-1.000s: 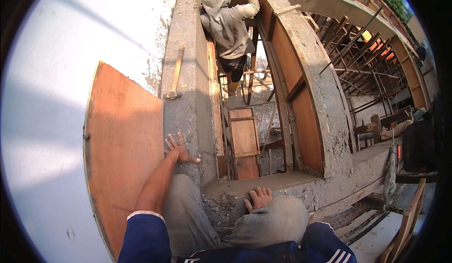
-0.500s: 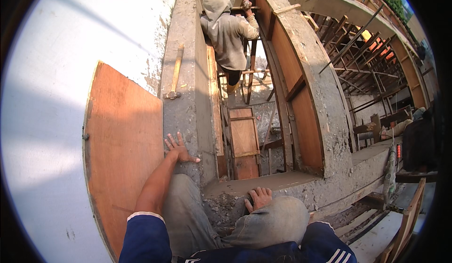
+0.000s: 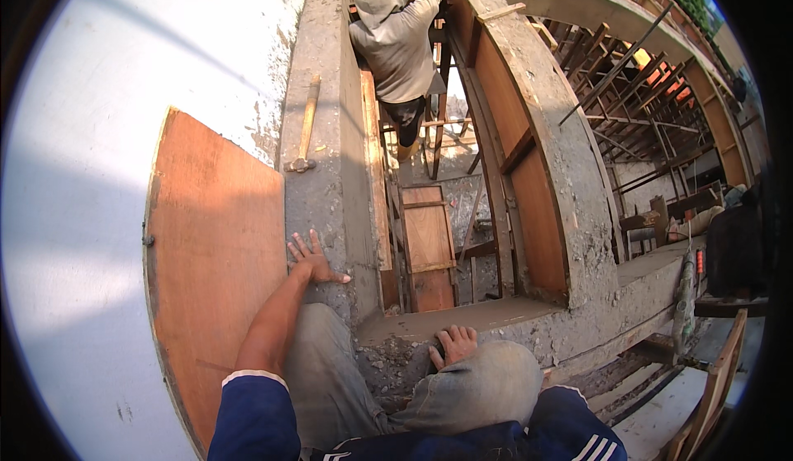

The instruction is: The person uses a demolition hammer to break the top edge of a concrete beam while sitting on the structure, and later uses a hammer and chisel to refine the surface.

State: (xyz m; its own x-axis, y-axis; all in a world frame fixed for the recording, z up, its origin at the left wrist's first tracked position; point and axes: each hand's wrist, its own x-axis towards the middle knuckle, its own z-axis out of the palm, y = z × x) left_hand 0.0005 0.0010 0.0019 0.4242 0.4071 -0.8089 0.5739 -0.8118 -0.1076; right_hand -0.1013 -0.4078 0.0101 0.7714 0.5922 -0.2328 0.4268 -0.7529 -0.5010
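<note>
My left hand (image 3: 311, 261) lies flat on the concrete beam (image 3: 318, 201), its fingers spread, beside an orange-brown plywood sheet (image 3: 216, 246). Past my fingertips a hammer (image 3: 307, 126) with a wooden handle lies on the same beam, its head toward me. Between my knees, my right hand (image 3: 456, 345) rests over the rough front concrete ledge (image 3: 529, 326), against my right knee. Its fingers are apart and hold nothing. Both my knees, in grey trousers, are at the front edge of the opening.
In the deep opening a person (image 3: 401, 40) in a grey hooded top stands, one arm raised. A plywood panel (image 3: 428, 246) leans below. Reddish formwork (image 3: 537, 221) lines the right side. A white wall (image 3: 83, 213) borders the left; timber props (image 3: 644, 114) crowd the right, with a power tool (image 3: 684, 304) nearer.
The person in the opening has straightened a little and reached an arm up to the far edge. My two hands stay where they were.
</note>
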